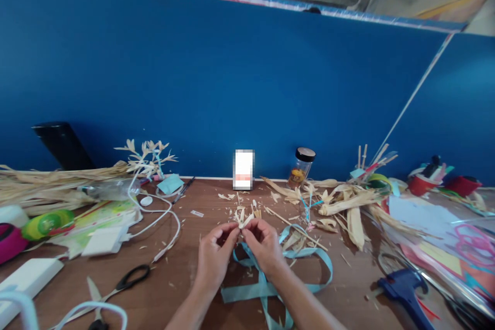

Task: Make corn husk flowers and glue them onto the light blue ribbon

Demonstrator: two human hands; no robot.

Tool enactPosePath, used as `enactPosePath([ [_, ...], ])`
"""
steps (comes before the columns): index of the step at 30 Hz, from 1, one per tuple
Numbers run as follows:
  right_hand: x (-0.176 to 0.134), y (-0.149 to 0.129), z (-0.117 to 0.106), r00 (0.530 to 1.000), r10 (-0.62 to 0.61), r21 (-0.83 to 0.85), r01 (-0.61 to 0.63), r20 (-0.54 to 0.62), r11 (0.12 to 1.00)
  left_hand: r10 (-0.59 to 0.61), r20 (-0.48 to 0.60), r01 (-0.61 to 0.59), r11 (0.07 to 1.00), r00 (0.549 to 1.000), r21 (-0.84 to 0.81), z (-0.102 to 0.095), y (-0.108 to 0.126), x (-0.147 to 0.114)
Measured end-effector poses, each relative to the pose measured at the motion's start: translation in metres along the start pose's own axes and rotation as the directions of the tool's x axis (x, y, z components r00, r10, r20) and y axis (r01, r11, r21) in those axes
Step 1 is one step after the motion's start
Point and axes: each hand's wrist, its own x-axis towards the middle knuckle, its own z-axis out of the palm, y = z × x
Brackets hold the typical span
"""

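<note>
Between my hands, just above the table, is a small pale flower of dried husk strips, its petals pointing up and away from me. My left hand pinches its base from the left with thumb and forefinger. From the right, my right hand grips the same base, fingertips nearly meeting the left ones. Under and beside my right hand and forearm lies a loose light-blue ribbon in loops. Small husk scraps litter the wood just beyond the flower.
Open scissors and a white power bank with cable lie left. A blue glue gun is at right. Along the blue partition stand a phone, a jar, husk flowers and dried husks on the brown table.
</note>
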Motion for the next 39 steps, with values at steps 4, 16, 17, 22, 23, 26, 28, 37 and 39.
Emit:
enactPosePath([
  [4,-0.0009,-0.0008,0.0011,0.999,-0.024,-0.061,0.022,-0.027,0.998,0.001,0.015,-0.001,1.0,1.0,0.001,-0.0002,-0.0008,-0.0003],
  [16,0.0011,0.0003,-0.0017,1.0,0.023,-0.079,-0.024,-0.021,0.997,0.065,0.101,-0.072,0.994,0.993,0.076,0.0008,-0.0036,-0.0014],
  [17,0.0011,0.0002,-0.002,1.0,0.023,-0.088,-0.023,-0.007,0.996,0.065,0.094,-0.074,0.993,0.993,0.091,0.0007,-0.0034,-0.0014],
  [22,-0.0003,-0.0004,-0.0011,1.0,-0.003,-0.075,0.003,0.006,0.997,0.09,0.077,-0.1,0.985,0.993,0.143,-0.0002,-0.0005,-0.0013],
  [23,-0.0005,-0.0003,-0.0007,1.0,-0.003,-0.058,0.003,0.006,0.998,0.094,0.085,-0.106,0.984,0.992,0.145,-0.0004,-0.0002,-0.0013],
  [26,-0.0007,-0.0003,0.0002,1.0,0.01,-0.031,-0.01,0.024,0.999,0.107,0.107,-0.121,0.983,0.988,0.135,-0.0009,-0.0011,-0.0011],
  [28,-0.0007,-0.0005,0.0002,1.0,0.014,-0.038,-0.013,0.019,0.999,0.106,0.12,-0.122,0.984,0.987,0.131,-0.001,-0.003,-0.0008],
  [37,0.001,0.0021,-0.0004,1.0,0.009,-0.047,-0.008,0.017,0.999,-0.002,0.077,-0.005,0.996,0.997,0.092,-0.0008,-0.0083,0.0001],
  [39,0.001,0.002,-0.0008,1.0,0.012,-0.056,-0.011,0.024,0.998,0.03,0.087,-0.039,0.994,0.996,0.102,-0.001,-0.007,-0.0004],
])
